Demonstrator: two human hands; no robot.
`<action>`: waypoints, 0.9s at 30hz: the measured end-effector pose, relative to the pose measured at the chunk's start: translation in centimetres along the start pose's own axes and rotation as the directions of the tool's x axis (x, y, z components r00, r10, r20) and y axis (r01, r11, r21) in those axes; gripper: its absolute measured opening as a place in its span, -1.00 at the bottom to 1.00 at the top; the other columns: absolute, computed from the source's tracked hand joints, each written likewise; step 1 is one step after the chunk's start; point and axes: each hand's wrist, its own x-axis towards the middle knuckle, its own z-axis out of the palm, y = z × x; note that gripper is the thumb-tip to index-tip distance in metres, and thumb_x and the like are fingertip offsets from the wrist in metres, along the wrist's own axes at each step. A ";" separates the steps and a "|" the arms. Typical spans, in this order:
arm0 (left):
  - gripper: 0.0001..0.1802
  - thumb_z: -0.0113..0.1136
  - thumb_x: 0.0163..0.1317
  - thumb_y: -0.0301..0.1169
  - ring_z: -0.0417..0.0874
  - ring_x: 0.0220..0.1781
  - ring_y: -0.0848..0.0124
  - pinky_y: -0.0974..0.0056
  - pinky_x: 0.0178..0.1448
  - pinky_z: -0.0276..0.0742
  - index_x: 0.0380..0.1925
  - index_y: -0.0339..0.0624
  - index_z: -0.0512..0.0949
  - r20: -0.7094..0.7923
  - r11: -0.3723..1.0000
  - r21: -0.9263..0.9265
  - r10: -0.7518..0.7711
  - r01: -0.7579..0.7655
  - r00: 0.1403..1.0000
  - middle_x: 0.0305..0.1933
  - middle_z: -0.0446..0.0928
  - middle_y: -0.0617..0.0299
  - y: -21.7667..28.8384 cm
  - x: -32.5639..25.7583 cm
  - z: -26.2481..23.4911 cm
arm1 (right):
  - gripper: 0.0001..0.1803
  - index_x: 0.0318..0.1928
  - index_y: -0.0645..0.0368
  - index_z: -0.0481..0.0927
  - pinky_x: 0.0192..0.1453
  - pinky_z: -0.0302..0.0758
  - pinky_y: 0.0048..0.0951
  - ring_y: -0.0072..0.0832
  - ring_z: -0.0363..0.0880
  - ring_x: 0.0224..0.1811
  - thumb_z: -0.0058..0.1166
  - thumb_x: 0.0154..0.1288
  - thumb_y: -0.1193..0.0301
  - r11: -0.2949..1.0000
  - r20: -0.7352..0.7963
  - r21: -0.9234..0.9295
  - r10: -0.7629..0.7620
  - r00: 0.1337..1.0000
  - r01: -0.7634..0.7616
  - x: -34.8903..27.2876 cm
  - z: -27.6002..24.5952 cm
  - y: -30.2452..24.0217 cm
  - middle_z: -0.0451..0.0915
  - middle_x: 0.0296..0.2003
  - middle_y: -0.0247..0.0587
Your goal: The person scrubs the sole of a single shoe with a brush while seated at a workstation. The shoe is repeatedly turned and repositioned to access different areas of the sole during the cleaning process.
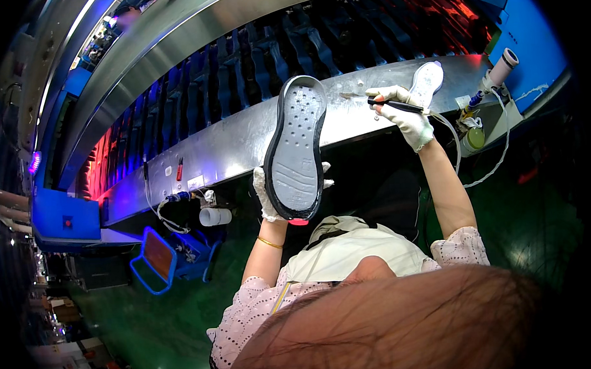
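My left hand (268,197), in a white glove, grips a shoe sole (296,142) from below, its fingers wrapped round both edges. The sole is tilted up, with its grey dimpled inner face and black rim showing; a pink-red patch marks its lower end. In my gloved right hand (407,119) is a slim black-handled tool (397,105), whose thin tip points left toward the sole without touching it. A white tube hangs from the back of this tool. Just beyond the right hand, a second, pale sole (426,81) lies on the metal ledge (242,142).
Past the ledge runs a conveyor (265,55) with dark slats, glowing red at both ends. On the ledge's left lies a red tool (180,169). A white cup (215,216) hangs below it. Right stand a pale cylinder (503,66) and a greenish container (474,138). Blue-framed seat (156,259) at left.
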 end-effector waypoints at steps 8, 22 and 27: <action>0.11 -0.02 0.15 0.38 0.04 0.43 -0.45 -0.54 0.34 0.06 0.47 -0.16 -0.04 0.124 0.961 -0.266 -0.039 0.071 0.992 0.49 -0.07 -0.31 0.4 0.4 0.4 | -0.76 -0.06 0.16 0.56 0.00 0.52 -0.51 -0.49 0.58 -0.02 0.16 0.26 0.61 0.977 -0.016 0.211 -0.005 1.000 0.009 -0.5 0.6 0.8 0.57 0.09 -0.07; 0.10 -0.08 0.18 0.39 0.11 0.38 -0.50 -0.53 0.30 0.14 0.48 -0.14 -0.11 0.124 0.950 -0.298 -0.064 0.099 0.990 0.48 -0.09 -0.37 0.5 0.0 0.9 | -0.74 -0.01 0.20 0.51 0.04 0.53 -0.53 -0.49 0.62 -0.05 0.13 0.30 0.59 0.964 -0.090 0.259 0.084 0.992 -0.058 -0.7 2.6 -0.1 0.57 0.05 -0.11; -0.07 -0.24 0.31 0.31 0.14 0.36 -0.51 -0.53 0.29 0.15 0.47 -0.11 -0.03 -0.023 0.981 -0.139 -0.143 0.138 0.989 0.46 0.08 -0.23 2.1 0.8 -1.5 | -0.74 -0.02 0.21 0.51 0.05 0.56 -0.53 -0.47 0.64 -0.04 0.14 0.29 0.59 0.951 -0.085 0.301 0.100 0.991 -0.070 -1.0 2.4 0.9 0.58 0.04 -0.11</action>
